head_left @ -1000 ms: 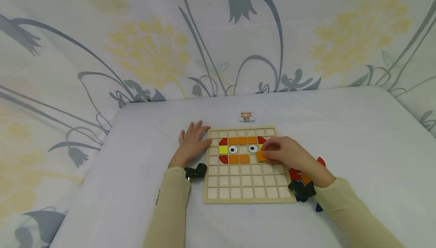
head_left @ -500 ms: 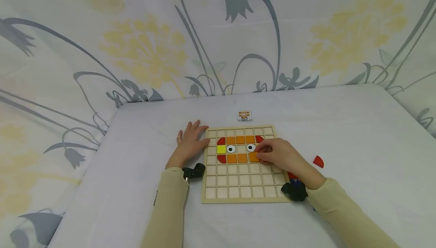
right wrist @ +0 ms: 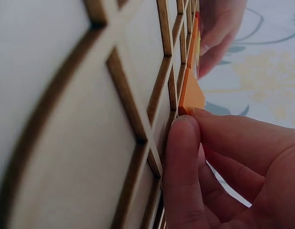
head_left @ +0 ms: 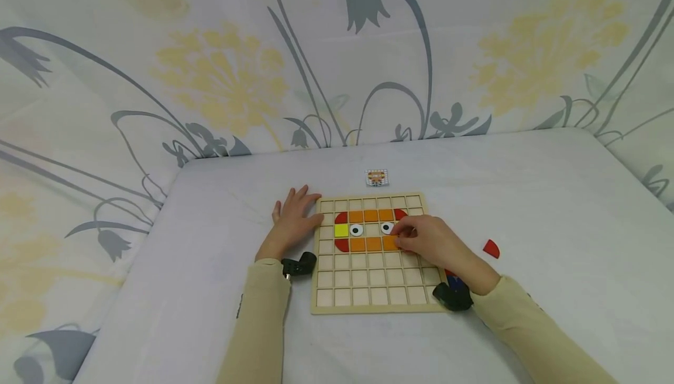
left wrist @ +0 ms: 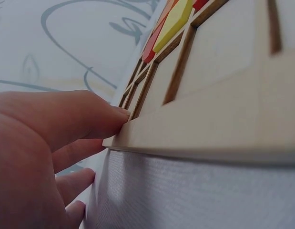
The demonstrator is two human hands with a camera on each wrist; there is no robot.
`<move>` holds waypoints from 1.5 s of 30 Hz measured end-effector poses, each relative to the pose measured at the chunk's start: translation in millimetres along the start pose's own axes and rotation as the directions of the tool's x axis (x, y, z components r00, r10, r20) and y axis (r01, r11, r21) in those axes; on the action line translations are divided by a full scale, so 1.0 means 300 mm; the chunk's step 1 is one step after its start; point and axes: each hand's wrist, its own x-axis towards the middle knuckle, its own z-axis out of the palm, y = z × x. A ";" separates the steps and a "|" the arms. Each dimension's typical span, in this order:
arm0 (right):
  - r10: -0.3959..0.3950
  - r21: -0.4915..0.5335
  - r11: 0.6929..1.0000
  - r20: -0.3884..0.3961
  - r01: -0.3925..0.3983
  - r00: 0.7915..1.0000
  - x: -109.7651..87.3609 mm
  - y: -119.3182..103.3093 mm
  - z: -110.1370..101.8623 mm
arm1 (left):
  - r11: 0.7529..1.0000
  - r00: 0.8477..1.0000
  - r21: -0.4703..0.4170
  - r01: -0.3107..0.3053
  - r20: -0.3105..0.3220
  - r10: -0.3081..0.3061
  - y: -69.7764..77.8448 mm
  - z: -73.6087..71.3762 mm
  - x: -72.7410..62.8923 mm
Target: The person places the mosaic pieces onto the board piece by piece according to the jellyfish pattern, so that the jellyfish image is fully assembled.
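A wooden grid board (head_left: 368,309) lies on the white-covered table. My left hand (head_left: 292,223) rests at its left edge with fingers spread, the thumb (left wrist: 97,117) touching the frame's rim. Over the board's right half, my right hand (head_left: 434,243) pinches an orange square tile (head_left: 390,243) between thumb and forefinger. That tile (right wrist: 193,93) sits at its grid cell, beside two orange tiles in the same row. Above it are two eye tiles (head_left: 356,230), a yellow tile (head_left: 341,230) and a row of orange tiles with red rounded corners. My right fingers hide the cells further right.
A small pattern card (head_left: 377,177) lies behind the board. To the right is a loose red quarter-round tile (head_left: 492,249). Blue and red pieces (head_left: 455,281) lie by the board's right edge, partly hidden under the right wrist. A flower-patterned cloth (head_left: 231,79) rises behind the table.
My right hand has moved slightly left and lowered the orange tile from a tilted position to its cell, in line with the row. The left hand has stayed at the board's edge.
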 end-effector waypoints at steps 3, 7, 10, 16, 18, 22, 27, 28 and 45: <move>-0.007 -0.005 1.000 0.002 0.007 1.000 0.000 -0.002 0.001 | 1.000 1.000 0.002 0.002 -0.003 -0.002 -0.001 -0.001 -0.001; -0.028 -0.010 1.000 -0.002 0.028 1.000 0.001 -0.002 0.005 | 1.000 1.000 -0.004 0.008 -0.003 -0.008 -0.001 -0.002 -0.003; -0.037 -0.008 0.999 0.009 0.037 0.999 0.002 0.003 0.002 | 1.000 1.000 -0.009 0.007 0.002 -0.007 0.000 -0.002 -0.004; -0.023 0.108 0.994 0.107 0.012 0.994 0.000 0.023 -0.034 | 1.000 1.000 -0.015 0.013 0.010 -0.013 0.009 -0.002 -0.004; -0.031 0.143 0.990 0.134 0.011 0.991 -0.004 0.029 -0.055 | 1.000 1.000 -0.019 0.012 0.011 -0.012 0.011 -0.005 -0.005; -0.020 0.138 0.990 0.175 -0.005 0.984 -0.014 0.042 -0.101 | 1.000 1.000 -0.012 0.012 0.010 -0.012 0.012 -0.008 -0.006; 0.024 0.089 0.995 0.243 -0.047 0.970 -0.034 0.070 -0.168 | 1.000 1.000 -0.018 0.009 0.002 -0.009 0.008 -0.007 -0.006; 0.034 0.085 0.995 0.253 -0.057 0.967 -0.040 0.078 -0.183 | 1.000 1.000 -0.022 0.009 0.002 -0.009 0.008 -0.006 -0.006; 0.202 -0.043 0.979 0.273 -0.198 0.941 -0.109 0.281 -0.362 | 1.000 1.000 -0.022 0.000 0.002 0.001 0.002 -0.001 -0.002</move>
